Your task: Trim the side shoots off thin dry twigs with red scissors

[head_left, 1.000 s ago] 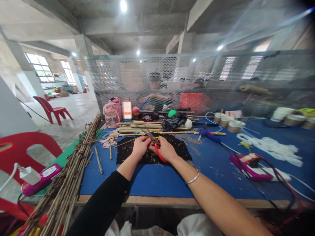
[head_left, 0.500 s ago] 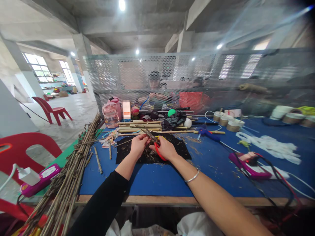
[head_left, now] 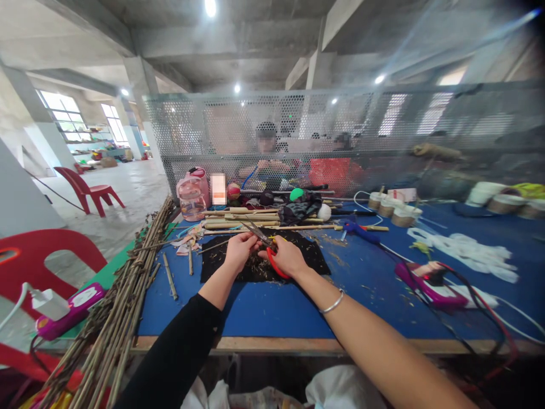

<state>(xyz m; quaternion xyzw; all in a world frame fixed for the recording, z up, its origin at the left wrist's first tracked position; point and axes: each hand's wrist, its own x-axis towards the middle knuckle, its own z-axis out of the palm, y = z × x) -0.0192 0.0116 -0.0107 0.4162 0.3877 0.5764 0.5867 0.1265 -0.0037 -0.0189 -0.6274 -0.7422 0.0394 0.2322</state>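
My right hand (head_left: 287, 257) is closed round the red handles of a pair of scissors (head_left: 259, 232). Its metal blades point up and left, slightly parted, close to the fingertips of my left hand. My left hand (head_left: 240, 250) is pinched closed on a thin twig (head_left: 215, 246) whose end sticks out to the left; its other end is hidden by the fingers. Beneath both hands lies a black cloth (head_left: 306, 258), strewn with small pale clippings.
A bundle of dry stalks (head_left: 123, 295) lies along the table's left edge. Behind the cloth are bamboo sticks (head_left: 238, 217), a pink-lidded jar (head_left: 192, 199) and a blue glue gun (head_left: 360, 230). A purple power strip (head_left: 430, 287) with cables sits right. Beyond the mesh screen (head_left: 191, 125) a person sits.
Both hands stay nearly in place over the cloth. The scissor blades and fingertips have shifted only very slightly.
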